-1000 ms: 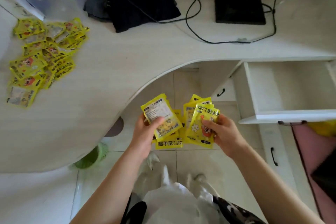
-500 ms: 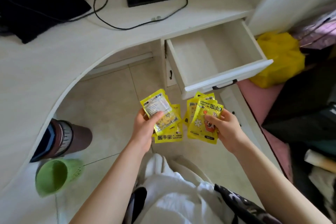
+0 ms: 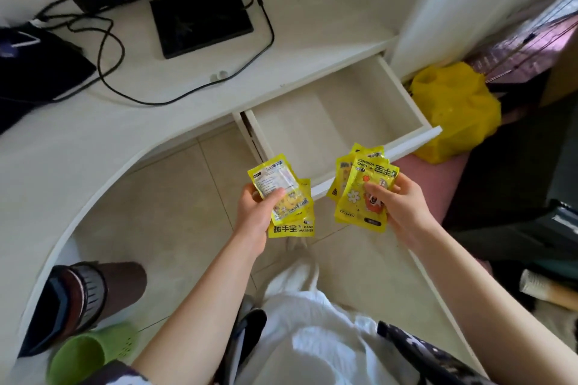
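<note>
My left hand [image 3: 257, 212] grips a small stack of yellow hand-warmer packets [image 3: 283, 194], thumb pressed on the top one, whose printed back faces up. My right hand [image 3: 398, 200] holds a second fan of yellow packets [image 3: 359, 197], thumb on the front one with a flower and cartoon figure. Both stacks hover above the tiled floor, just in front of an open white drawer [image 3: 403, 94] under the desk. The drawer's inside looks bare.
The white curved desk [image 3: 93, 147] carries a black monitor stand [image 3: 200, 15], cables and a dark bag [image 3: 34, 72]. A yellow plastic bag [image 3: 453, 109] lies right of the drawer. A brown bin [image 3: 93, 291] and green basket [image 3: 81, 356] stand under the desk at left.
The view has swung right from the packet pile on the desk to the open drawer. My hands have drawn apart, separating the two stacks, and now sit nearer the drawer front.
</note>
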Action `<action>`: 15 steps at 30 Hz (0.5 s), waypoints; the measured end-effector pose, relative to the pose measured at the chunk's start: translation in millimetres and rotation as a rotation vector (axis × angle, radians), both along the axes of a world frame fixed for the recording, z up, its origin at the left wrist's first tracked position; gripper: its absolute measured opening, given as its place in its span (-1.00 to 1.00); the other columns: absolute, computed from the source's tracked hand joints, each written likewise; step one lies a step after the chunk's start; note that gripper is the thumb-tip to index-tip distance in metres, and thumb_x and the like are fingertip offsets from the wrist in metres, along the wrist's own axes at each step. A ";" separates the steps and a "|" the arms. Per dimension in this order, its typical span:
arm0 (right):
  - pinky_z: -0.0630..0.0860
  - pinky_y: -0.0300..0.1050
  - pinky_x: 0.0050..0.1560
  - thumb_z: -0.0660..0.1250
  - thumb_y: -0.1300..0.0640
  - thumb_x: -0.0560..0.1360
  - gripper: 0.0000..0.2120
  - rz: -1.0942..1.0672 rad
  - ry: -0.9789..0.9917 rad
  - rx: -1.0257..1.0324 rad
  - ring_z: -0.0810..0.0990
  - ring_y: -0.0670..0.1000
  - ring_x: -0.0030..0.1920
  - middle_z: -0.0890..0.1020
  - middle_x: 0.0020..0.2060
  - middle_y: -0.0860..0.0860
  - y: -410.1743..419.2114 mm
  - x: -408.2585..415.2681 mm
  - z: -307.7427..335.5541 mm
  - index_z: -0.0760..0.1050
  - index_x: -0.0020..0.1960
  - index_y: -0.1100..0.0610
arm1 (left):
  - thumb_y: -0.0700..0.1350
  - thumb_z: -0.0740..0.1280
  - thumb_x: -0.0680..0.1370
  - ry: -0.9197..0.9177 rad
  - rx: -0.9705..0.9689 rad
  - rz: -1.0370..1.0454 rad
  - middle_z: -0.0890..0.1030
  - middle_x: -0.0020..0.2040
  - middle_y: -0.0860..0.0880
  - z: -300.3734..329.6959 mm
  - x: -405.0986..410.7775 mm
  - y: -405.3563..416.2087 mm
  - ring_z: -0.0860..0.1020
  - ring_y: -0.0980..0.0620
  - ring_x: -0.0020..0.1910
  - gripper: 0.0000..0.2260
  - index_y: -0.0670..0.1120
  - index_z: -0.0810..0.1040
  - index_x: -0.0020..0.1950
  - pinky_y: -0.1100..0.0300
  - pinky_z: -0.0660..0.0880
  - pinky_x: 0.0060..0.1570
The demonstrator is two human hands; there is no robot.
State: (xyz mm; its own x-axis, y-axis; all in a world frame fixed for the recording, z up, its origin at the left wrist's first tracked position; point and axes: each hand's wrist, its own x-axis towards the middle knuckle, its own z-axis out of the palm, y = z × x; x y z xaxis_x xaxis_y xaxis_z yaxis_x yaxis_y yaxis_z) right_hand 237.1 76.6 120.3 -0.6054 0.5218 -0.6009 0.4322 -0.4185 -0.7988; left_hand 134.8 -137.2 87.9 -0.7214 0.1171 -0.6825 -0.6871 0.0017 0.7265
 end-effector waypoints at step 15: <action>0.62 0.22 0.00 0.50 0.28 0.37 -0.82 0.266 -0.109 0.078 0.70 0.21 -0.05 0.71 -0.09 0.15 101.1 -129.7 -40.6 0.62 -0.07 0.10 | -0.22 0.52 0.40 -0.043 -0.188 0.091 0.68 0.01 -0.08 -46.1 -78.5 90.2 0.69 -0.07 -0.06 -0.64 -0.04 0.48 0.11 -0.06 0.63 -0.02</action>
